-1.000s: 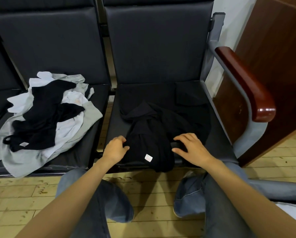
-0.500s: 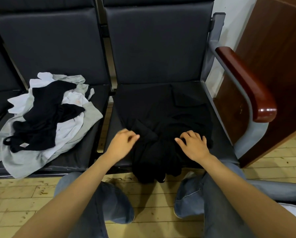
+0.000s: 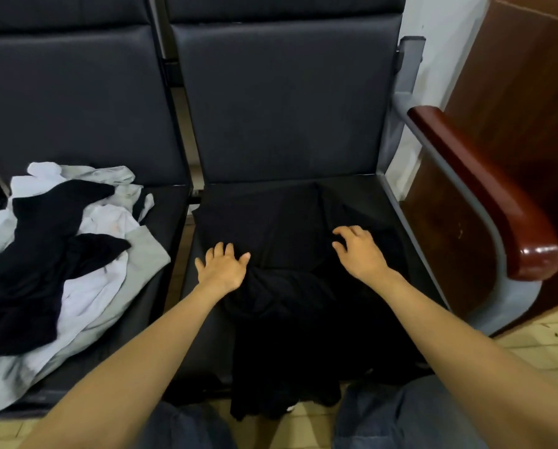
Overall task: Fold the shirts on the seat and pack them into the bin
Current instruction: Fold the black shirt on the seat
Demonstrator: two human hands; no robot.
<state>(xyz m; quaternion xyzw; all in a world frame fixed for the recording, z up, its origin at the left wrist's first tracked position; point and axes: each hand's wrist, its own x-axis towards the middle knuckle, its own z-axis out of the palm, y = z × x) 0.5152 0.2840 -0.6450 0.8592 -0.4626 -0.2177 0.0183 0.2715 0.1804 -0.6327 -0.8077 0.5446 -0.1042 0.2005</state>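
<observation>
Now, in the head view, the crumpled black cotton shirt (image 3: 287,228) lies spread over most of the dark padded seat (image 3: 203,367), and its lower part hangs off the front edge toward the person's knees. A second ago it was a bunched lump near that front edge. Both hands have since slid away from the body and pushed the cloth flat toward the backrest.

The left hand (image 3: 222,268) presses palm-down on the shirt's left side, its fingers straight and fanned apart and gripping nothing. The right hand (image 3: 360,251) rests on the right side, its fingers apart and lightly bent with the tips on the fabric, and it does not pinch the cloth.

This looks like the laying-out step, so the folds proper are probably not yet begun. A heap of white, grey and black shirts (image 3: 60,254) waits on the neighbouring seat to the left. The bin is not in view.
</observation>
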